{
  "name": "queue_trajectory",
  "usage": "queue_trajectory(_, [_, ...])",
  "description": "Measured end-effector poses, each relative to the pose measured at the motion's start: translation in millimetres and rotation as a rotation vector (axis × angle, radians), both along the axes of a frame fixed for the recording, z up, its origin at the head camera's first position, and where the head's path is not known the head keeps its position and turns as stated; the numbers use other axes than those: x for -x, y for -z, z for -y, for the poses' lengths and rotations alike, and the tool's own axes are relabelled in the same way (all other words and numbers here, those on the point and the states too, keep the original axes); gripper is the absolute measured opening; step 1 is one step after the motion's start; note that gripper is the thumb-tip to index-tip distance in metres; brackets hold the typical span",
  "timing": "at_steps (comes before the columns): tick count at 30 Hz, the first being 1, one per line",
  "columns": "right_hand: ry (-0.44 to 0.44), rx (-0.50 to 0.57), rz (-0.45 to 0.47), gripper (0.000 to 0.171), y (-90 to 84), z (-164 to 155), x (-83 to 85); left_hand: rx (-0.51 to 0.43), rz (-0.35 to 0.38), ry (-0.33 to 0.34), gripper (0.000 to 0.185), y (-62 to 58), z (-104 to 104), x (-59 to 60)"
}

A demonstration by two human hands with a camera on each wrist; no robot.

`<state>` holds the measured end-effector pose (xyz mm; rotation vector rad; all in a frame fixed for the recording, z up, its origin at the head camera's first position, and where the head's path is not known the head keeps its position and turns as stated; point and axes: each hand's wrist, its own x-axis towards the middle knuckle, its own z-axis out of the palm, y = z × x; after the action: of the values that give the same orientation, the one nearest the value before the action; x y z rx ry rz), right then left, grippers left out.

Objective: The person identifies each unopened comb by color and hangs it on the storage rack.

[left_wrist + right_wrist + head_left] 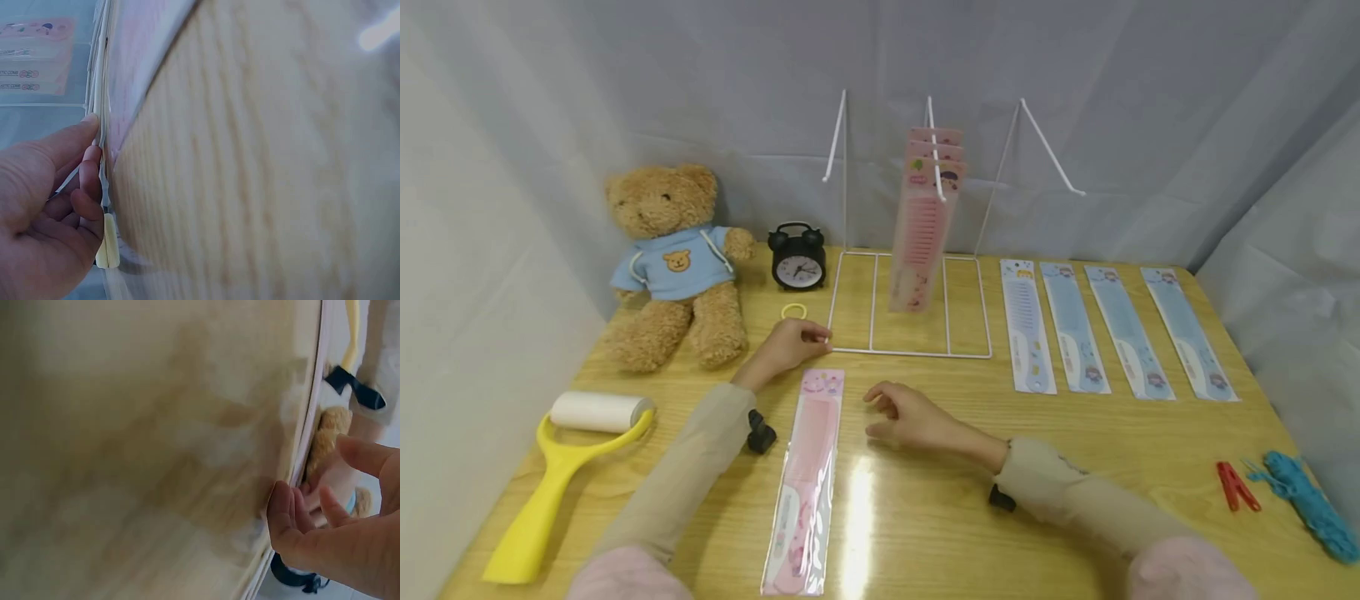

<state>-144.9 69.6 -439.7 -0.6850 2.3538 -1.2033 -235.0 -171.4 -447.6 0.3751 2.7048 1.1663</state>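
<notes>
Left hand: left hand (786, 347) rests on the surface (925, 500) at the front-left corner of the white wire rack (910, 308). In the left wrist view its fingertips (92, 156) pinch the thin white wire of the rack's base (103, 94).
Right hand: right hand (910, 421) lies just at 3 o'clock of the pink comb pack, fingers loosely curled and parted, holding nothing. Right wrist view shows the fingers (284, 512) close to the pack's edge; contact cannot be told.
Pink comb pack: pink comb pack (805, 479) lies flat on the surface, long axis running 12 to 6 o'clock, between the two forearms, its top end just at 6 o'clock of the left hand.
Rack: stands at 12 o'clock of the hands; hanging pink packs (925, 217) sit on its middle hook. The two outer hooks carry nothing.
Blue comb packs: four blue comb packs (1116, 329) lie side by side at 3 o'clock of the rack.
Left side: teddy bear (673, 258) and black alarm clock (798, 257) at 10 o'clock of the left hand; yellow ring (793, 311) just beyond it; yellow lint roller (572, 467) at 8 o'clock.
Right side: red clip (1235, 485) and teal cord (1307, 500) near the 4 o'clock edge.
</notes>
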Motion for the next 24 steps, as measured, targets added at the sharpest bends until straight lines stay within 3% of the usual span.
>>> queue_trajectory(9, [-0.016,-0.155,-0.076,0.049,4.4,26,-20.4,0.006,-0.029,0.013,0.027,-0.8,0,-0.4])
queue_trajectory(24, [-0.009,-0.215,-0.104,0.051,2.3,52,-31.6,0.005,-0.011,-0.002,0.027,-0.6,0,-1.3])
